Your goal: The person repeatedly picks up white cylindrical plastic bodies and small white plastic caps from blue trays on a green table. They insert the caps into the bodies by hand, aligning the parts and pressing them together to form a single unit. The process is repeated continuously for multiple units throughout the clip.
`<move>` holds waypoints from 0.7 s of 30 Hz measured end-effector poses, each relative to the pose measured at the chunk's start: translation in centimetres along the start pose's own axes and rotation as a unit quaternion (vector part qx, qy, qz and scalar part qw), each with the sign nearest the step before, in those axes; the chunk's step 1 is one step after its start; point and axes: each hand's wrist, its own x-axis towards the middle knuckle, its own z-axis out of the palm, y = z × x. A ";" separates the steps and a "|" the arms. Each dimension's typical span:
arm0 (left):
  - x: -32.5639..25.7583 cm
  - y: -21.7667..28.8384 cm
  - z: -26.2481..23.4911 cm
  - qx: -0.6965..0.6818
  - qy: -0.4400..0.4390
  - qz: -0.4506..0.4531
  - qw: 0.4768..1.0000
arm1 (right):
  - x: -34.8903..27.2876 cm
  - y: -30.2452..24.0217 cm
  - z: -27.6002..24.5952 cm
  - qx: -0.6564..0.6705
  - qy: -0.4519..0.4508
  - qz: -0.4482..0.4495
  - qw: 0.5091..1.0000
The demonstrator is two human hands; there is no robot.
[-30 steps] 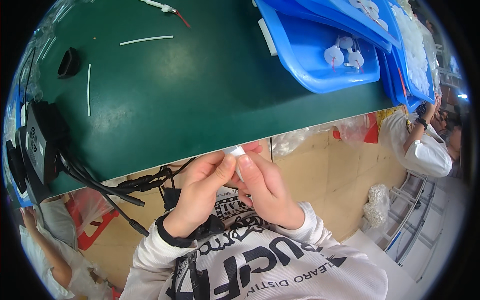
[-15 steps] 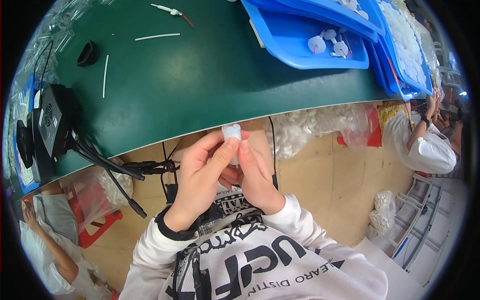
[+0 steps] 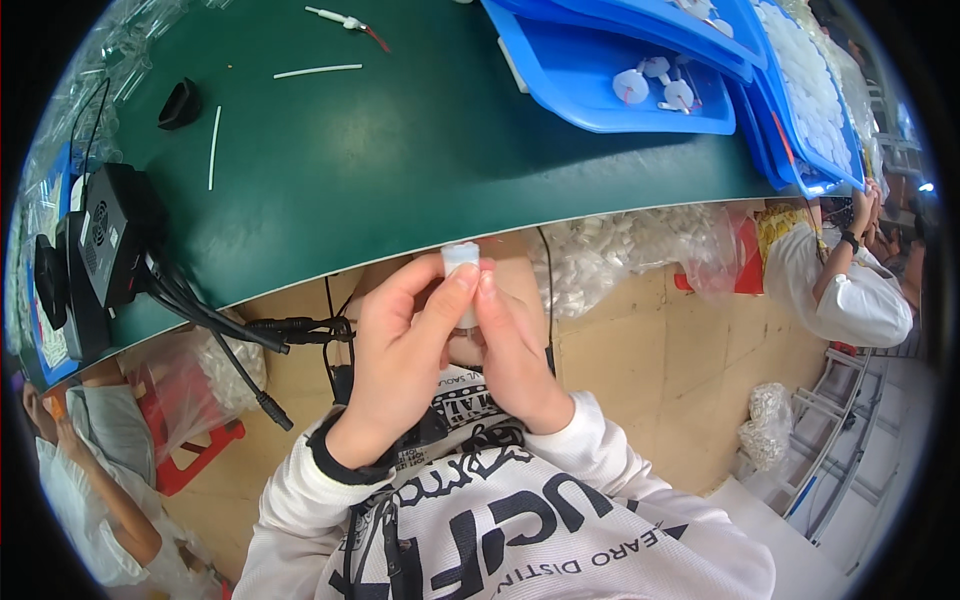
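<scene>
A small white plastic part, roughly cylindrical [image 3: 461, 256], is pinched upright between my two hands just off the table's near edge. My left hand [image 3: 405, 325] has its thumb pressed against the side of the part and its forefinger behind it. From the other side my right hand [image 3: 510, 345] grips the same part with thumb and fingers. Its lower portion shows only between my palms, and the fingers cover most of it.
On the green table [image 3: 380, 150] lie white sticks [image 3: 318, 71], a thin white piece with red wire [image 3: 338, 18] and a black cap-like piece [image 3: 180, 104]. Blue trays [image 3: 600, 115] with white parts stand right. A black device with cables [image 3: 125, 235] sits left. Co-workers sit at both sides.
The white part has tilted slightly between my fingers, and both hands remain closed around it. At the left, a co-worker's hands have shifted and an orange thing shows there.
</scene>
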 end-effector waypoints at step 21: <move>-3.4 -1.6 1.0 0.071 0.021 0.364 0.928 | -3.8 -1.7 -3.5 -0.079 0.038 -0.310 0.947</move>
